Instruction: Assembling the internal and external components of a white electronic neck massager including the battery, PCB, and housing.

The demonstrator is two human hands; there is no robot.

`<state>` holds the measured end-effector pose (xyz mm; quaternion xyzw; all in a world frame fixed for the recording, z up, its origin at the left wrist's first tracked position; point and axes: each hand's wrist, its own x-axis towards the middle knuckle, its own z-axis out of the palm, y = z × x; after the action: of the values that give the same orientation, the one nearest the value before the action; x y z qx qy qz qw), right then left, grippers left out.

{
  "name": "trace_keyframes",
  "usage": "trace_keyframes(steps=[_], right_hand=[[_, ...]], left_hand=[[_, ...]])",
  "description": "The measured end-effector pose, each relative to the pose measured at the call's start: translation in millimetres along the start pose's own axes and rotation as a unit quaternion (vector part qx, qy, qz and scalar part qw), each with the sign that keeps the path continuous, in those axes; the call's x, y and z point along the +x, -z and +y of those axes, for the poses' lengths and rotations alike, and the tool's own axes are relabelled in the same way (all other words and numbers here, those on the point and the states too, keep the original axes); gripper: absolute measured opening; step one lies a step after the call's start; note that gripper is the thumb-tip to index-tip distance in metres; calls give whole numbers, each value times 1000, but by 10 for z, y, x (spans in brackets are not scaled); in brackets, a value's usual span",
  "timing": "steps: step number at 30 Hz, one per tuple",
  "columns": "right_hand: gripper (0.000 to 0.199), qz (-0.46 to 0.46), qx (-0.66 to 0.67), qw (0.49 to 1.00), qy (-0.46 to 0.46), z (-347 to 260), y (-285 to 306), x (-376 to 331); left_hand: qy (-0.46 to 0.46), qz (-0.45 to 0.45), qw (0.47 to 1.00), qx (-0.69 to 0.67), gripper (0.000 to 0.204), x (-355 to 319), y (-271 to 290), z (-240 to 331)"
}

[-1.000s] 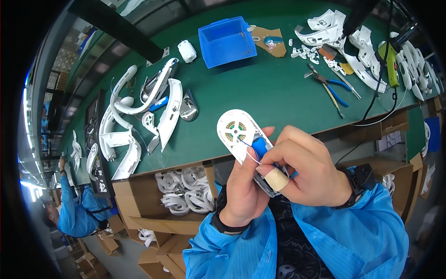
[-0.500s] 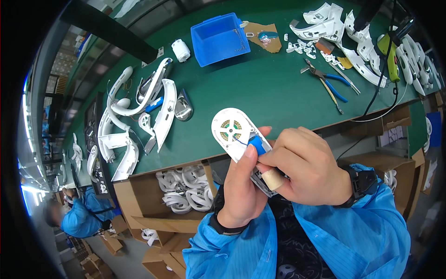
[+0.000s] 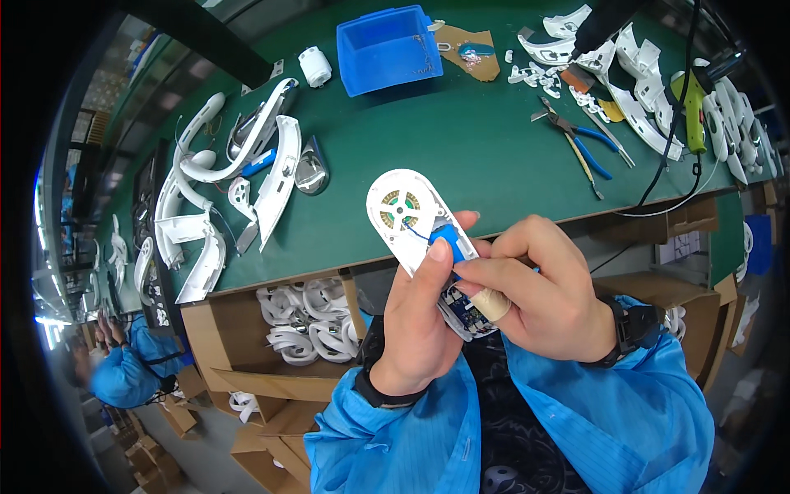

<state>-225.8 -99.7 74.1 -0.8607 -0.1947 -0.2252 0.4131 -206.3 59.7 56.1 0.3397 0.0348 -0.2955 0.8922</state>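
Observation:
In my left hand [image 3: 420, 329] rests an elongated white plastic housing [image 3: 380, 216], its round, spoked end pointing away from me. The left thumb presses a blue-wrapped battery [image 3: 445, 236] lying in the housing, with a thin blue wire running toward the round end. My right hand [image 3: 553, 296] closes its fingers at the battery's near end; the exact pinch is partly hidden. Tan tape wraps one right digit. Below the fingers, a dark circuit board [image 3: 467, 313] shows in the near end of the housing.
White curved shells [image 3: 193, 214] lie on the green bench [image 3: 370, 140] at left. A blue bin [image 3: 387, 58] stands at the back; blue-handled pliers [image 3: 588, 148] and a green tool [image 3: 694, 111] lie right. A cardboard box [image 3: 239, 337] with white parts sits below the bench edge.
The housing has shifted slightly left and away from me in the picture. My right fingers have moved a little, and more of the circuit board now shows beneath them.

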Motion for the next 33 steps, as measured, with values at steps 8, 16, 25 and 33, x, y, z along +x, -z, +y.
trace_keyframes(steps=[8, 16, 25, 33], right_hand=[[27, -52, -40, 996, 64, 67, 218, 124], [26, -137, -55, 985, 91, 62, 361, 247], [24, -188, -82, 965, 163, 12, 397, 358], [23, -214, -93, 951, 202, 30, 418, 449]], left_hand=[[-26, 47, 998, 12, 52, -14, -147, 1], [6, -15, 1000, -26, 51, -46, -8, -30], [14, 28, 999, -40, 52, -94, 13, -39], [39, -23, 998, -43, 52, -104, -6, -1]])
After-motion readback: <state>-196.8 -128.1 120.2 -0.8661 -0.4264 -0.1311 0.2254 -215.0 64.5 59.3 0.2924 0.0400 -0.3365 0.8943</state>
